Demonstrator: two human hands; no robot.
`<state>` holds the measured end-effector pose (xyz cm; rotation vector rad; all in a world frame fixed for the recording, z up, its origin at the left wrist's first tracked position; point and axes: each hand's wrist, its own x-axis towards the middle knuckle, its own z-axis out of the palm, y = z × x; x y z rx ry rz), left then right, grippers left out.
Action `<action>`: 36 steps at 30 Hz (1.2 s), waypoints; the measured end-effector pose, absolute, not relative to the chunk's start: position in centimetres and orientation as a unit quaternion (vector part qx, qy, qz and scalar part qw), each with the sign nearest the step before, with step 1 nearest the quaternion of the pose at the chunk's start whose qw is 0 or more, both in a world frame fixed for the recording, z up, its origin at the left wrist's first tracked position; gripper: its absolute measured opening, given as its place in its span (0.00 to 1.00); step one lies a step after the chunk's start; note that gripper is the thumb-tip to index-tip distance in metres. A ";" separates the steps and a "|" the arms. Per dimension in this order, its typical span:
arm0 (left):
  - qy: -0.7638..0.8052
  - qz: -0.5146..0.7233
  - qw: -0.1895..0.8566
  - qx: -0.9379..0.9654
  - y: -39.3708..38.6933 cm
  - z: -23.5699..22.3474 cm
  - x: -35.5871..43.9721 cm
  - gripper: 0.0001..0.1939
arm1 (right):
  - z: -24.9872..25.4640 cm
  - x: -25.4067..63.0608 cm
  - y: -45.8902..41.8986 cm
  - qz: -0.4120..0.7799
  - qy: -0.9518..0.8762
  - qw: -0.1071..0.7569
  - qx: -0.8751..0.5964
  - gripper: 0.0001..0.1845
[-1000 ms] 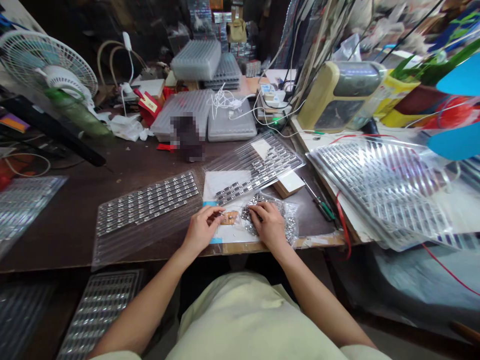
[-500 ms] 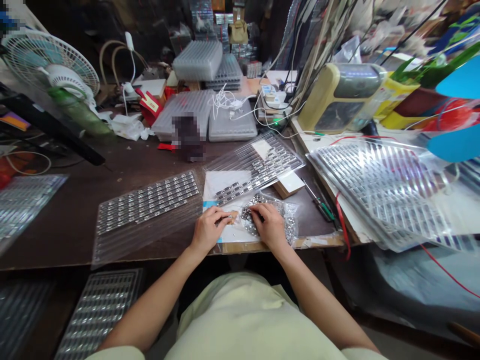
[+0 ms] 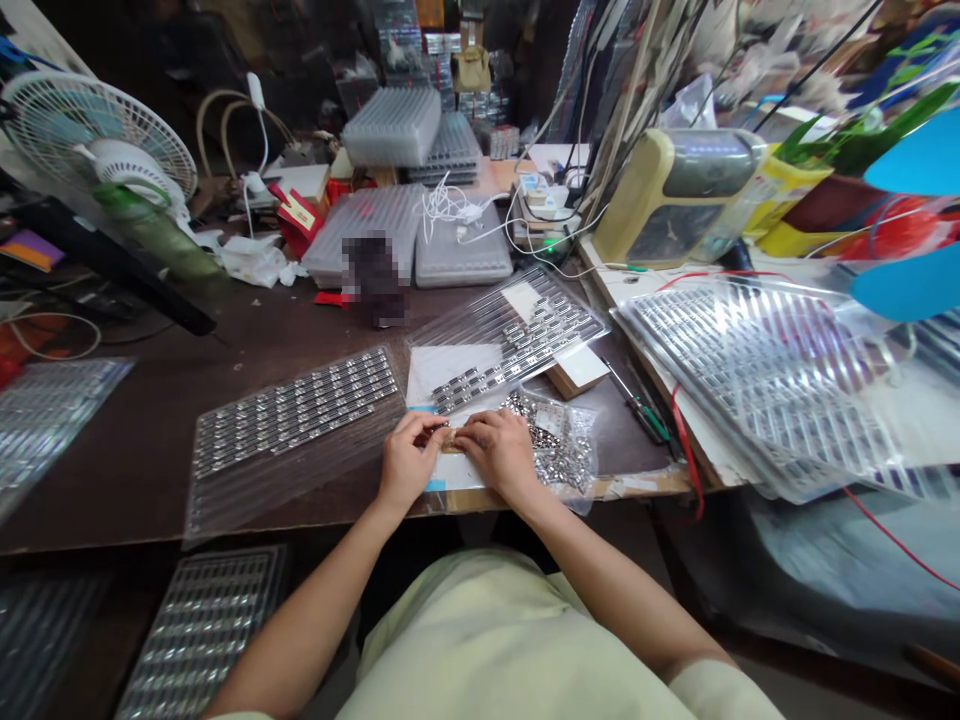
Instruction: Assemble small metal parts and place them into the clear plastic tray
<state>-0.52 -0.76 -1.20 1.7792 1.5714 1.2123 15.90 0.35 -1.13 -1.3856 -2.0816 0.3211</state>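
Right hand (image 3: 499, 453), shifted off metal-parts bag (image 3: 559, 450)

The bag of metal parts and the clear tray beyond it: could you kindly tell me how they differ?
The bag holds its small metal parts in a loose heap, while the tray holds its parts in orderly rows. The bag is soft and crumpled, the tray flat and moulded. The bag lies beside the right hand, the tray farther from it. Both are clear plastic holding silvery parts.

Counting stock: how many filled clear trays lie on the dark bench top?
3: far-left tray, centre-left tray, tray on white paper. Others may be hidden.
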 end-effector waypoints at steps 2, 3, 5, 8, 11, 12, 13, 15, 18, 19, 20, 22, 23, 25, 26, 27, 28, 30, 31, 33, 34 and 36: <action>0.572 0.442 0.241 0.648 -0.7 -1.3 -0.5 0.08 | -1.2 15.6 0.3 0.113 -0.791 0.297 -0.523 0.06; 0.572 0.443 0.244 0.646 -0.7 -1.3 -0.5 0.08 | -1.2 15.6 0.3 0.109 -0.793 0.293 -0.523 0.06; 0.572 0.445 0.249 0.642 -0.8 -1.4 -0.5 0.08 | -1.0 16.1 0.1 0.095 -0.792 0.289 -0.528 0.08; 0.574 0.445 0.258 0.637 -0.7 -1.5 -0.4 0.08 | -0.7 17.9 0.0 0.058 -0.782 0.274 -0.556 0.12; 0.575 0.433 0.265 0.642 -0.5 -1.3 -0.4 0.07 | -0.8 19.8 -0.1 0.025 -0.780 0.242 -0.577 0.12; 0.574 0.427 0.264 0.646 -0.3 -1.2 -0.4 0.07 | -0.9 20.3 -0.1 0.023 -0.781 0.237 -0.578 0.11; 0.573 0.422 0.262 0.652 -0.2 -1.0 -0.3 0.07 | -1.0 20.6 -0.1 0.024 -0.781 0.235 -0.578 0.09; 0.566 0.412 0.254 0.667 0.1 -0.6 0.0 0.07 | -1.4 20.9 -0.1 0.030 -0.779 0.244 -0.577 0.05; 0.545 0.387 0.243 0.703 0.2 -0.1 0.7 0.07 | -1.8 20.8 0.0 0.035 -0.766 0.279 -0.578 0.06; 0.540 0.376 0.238 0.715 0.2 0.0 1.0 0.07 | -1.9 20.8 0.0 0.037 -0.762 0.296 -0.574 0.07; 0.535 0.365 0.231 0.726 0.1 0.0 1.3 0.07 | -2.0 20.8 0.0 0.042 -0.759 0.313 -0.569 0.07; 0.533 0.350 0.215 0.740 -0.2 -0.2 1.8 0.06 | -2.1 20.8 0.0 0.054 -0.755 0.342 -0.557 0.08; 0.533 0.346 0.208 0.743 -0.3 -0.3 1.9 0.06 | -2.1 20.8 0.0 0.060 -0.753 0.351 -0.554 0.09; 0.534 0.342 0.200 0.747 -0.4 -0.5 2.1 0.06 | -2.2 20.9 -0.1 0.070 -0.750 0.358 -0.552 0.10; 0.536 0.339 0.197 0.748 -0.4 -0.6 2.1 0.06 | -2.2 21.0 -0.1 0.073 -0.748 0.359 -0.553 0.10; 0.538 0.336 0.196 0.748 -0.4 -0.6 2.1 0.06 | -2.2 21.0 -0.1 0.076 -0.747 0.360 -0.554 0.10; 0.539 0.333 0.196 0.748 -0.4 -0.6 2.1 0.06 | -2.2 21.0 -0.2 0.078 -0.745 0.360 -0.557 0.10; 0.542 0.330 0.198 0.747 -0.3 -0.7 2.1 0.06 | -2.2 20.9 -0.2 0.082 -0.741 0.362 -0.560 0.10; 0.543 0.328 0.201 0.746 -0.3 -0.7 2.1 0.06 | -2.2 20.9 -0.1 0.085 -0.739 0.363 -0.561 0.10; 0.542 0.327 0.207 0.746 -0.2 -0.8 2.1 0.05 | -2.1 20.8 -0.1 0.090 -0.739 0.366 -0.559 0.10; 0.541 0.327 0.211 0.746 -0.3 -0.9 2.1 0.05 | -2.1 20.8 -0.1 0.093 -0.738 0.368 -0.557 0.10; 0.537 0.329 0.217 0.746 -0.3 -1.0 2.2 0.05 | -2.0 20.9 -0.1 0.101 -0.737 0.376 -0.553 0.10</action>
